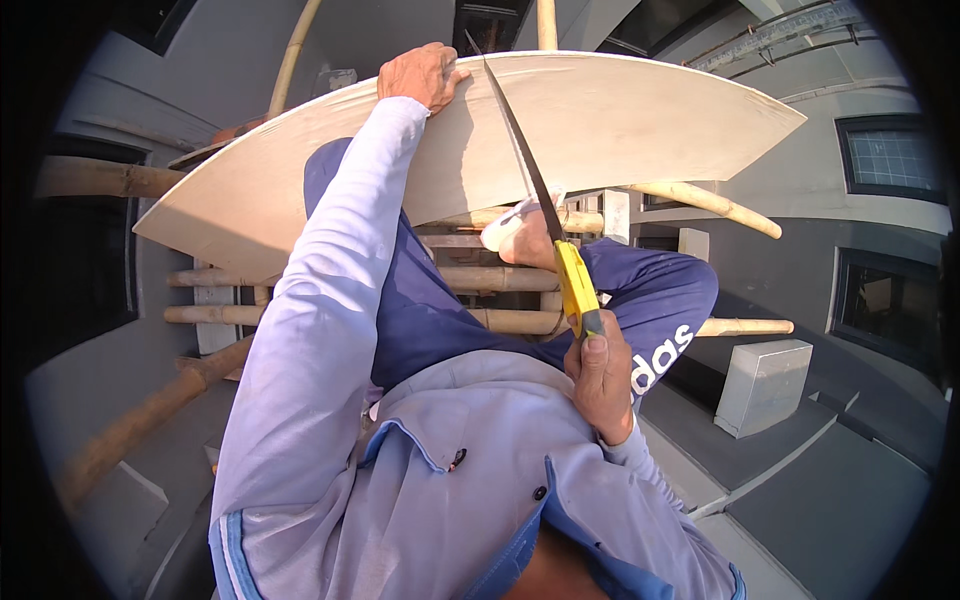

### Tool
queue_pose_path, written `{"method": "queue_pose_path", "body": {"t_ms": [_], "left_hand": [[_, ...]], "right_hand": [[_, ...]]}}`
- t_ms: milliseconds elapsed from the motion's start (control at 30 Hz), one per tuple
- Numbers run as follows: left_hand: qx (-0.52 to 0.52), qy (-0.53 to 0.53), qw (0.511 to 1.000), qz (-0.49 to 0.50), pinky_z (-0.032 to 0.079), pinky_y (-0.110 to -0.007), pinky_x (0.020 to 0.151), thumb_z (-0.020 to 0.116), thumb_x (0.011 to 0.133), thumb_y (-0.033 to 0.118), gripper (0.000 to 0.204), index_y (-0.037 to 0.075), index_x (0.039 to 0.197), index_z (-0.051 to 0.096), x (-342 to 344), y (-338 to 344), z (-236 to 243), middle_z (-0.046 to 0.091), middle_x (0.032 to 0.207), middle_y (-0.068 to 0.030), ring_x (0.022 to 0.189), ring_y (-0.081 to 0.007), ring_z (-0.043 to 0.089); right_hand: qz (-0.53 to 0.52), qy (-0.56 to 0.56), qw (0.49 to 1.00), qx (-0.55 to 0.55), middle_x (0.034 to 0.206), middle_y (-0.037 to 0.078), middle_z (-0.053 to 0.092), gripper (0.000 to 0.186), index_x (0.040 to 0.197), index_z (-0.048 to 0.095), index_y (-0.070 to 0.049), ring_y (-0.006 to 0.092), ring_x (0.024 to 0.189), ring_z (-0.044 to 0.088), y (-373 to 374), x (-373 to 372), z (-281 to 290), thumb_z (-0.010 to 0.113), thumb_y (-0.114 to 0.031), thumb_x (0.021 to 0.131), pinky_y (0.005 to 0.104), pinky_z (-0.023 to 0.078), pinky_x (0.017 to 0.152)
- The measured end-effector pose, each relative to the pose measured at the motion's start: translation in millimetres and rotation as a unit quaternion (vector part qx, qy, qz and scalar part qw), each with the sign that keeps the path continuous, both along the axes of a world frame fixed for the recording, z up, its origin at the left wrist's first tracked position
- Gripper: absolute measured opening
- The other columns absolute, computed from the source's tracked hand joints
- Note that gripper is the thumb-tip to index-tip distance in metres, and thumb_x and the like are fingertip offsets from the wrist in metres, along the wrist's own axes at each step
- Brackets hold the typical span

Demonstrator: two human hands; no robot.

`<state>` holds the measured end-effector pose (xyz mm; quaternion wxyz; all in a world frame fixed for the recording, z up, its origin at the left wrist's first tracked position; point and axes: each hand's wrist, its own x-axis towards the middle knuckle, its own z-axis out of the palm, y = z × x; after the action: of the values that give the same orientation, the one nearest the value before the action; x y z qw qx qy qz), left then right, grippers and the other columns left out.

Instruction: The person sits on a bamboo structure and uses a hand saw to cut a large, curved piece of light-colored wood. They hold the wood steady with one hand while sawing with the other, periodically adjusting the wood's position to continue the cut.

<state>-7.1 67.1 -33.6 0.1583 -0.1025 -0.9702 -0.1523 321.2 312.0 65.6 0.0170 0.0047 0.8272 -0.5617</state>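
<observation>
A long pale board lies crosswise in front of me, its straight edges bowed by the lens. My left hand grips its far edge, with the fingers curled over it. In my right hand is a handsaw with a yellow and grey handle, held close to my waist. The dark blade points away from me and crosses above the board, its tip reaching past the far edge to the right of my left hand. Whether the teeth touch the board, I cannot tell. My left knee is partly under the board.
Bamboo poles form a scaffold below me, and my foot rests near them. One pole sticks out beyond the board on the right. A pale block-shaped box stands lower right. Grey walls with dark windows surround the scaffold.
</observation>
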Motion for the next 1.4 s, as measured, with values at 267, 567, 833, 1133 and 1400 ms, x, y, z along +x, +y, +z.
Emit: {"method": "queue_pose_path", "body": {"t_ms": [267,567,833,1133,1400], "left_hand": [[-0.010,0.007,1.000,-0.021,0.054,-0.044,0.083,0.066,0.090,0.050,0.038,0.013,0.099,0.069,-6,10,15,0.067,0.100,-0.0045,0.099,-0.0301,0.067],[-0.019,-0.024,0.999,-0.031,0.054,-0.043,0.083,0.067,0.089,0.047,0.036,0.013,0.100,0.069,7,10,24,0.067,0.099,-0.0047,0.098,-0.0305,0.067],[-0.019,-0.017,1.000,-0.002,0.053,-0.043,0.085,0.065,0.091,0.047,0.036,0.013,0.105,0.069,-8,2,6,0.069,0.105,-0.0043,0.101,-0.0292,0.067],[-0.020,-0.051,0.998,0.020,0.053,-0.044,0.087,0.065,0.091,0.048,0.039,0.014,0.109,0.070,-10,-1,12,0.069,0.106,-0.0050,0.102,-0.0299,0.067],[-0.030,-0.065,0.997,-0.009,0.053,-0.042,0.090,0.067,0.090,0.045,0.036,0.015,0.110,0.072,-5,20,34,0.071,0.107,-0.0046,0.103,-0.0284,0.068]], "right_hand": [[-0.001,0.093,0.989,0.114,0.062,0.017,0.056,0.035,0.101,0.055,-0.001,0.0375,0.055,0.056,-38,-128,-24,0.038,-0.030,0.109,0.0429,0.044,0.055],[0.005,0.054,0.998,0.019,0.064,0.009,0.051,0.043,0.106,0.057,0.003,0.0183,0.056,0.055,-37,-127,-47,0.038,-0.036,0.109,0.0333,0.040,0.052],[-0.003,-0.079,0.997,0.014,0.060,0.003,0.050,0.052,0.110,0.058,0.002,0.0081,0.051,0.049,6,12,31,0.032,-0.042,0.108,0.0274,0.037,0.049],[0.036,-0.042,0.998,0.002,0.055,0.005,0.045,0.044,0.109,0.058,0.001,0.0136,0.047,0.049,-15,-59,5,0.035,-0.037,0.109,0.0303,0.037,0.049],[-0.002,0.132,0.984,0.123,0.058,0.005,0.047,0.039,0.103,0.056,-0.001,0.0135,0.051,0.050,-39,-164,-64,0.035,-0.034,0.110,0.0319,0.037,0.048]]}}
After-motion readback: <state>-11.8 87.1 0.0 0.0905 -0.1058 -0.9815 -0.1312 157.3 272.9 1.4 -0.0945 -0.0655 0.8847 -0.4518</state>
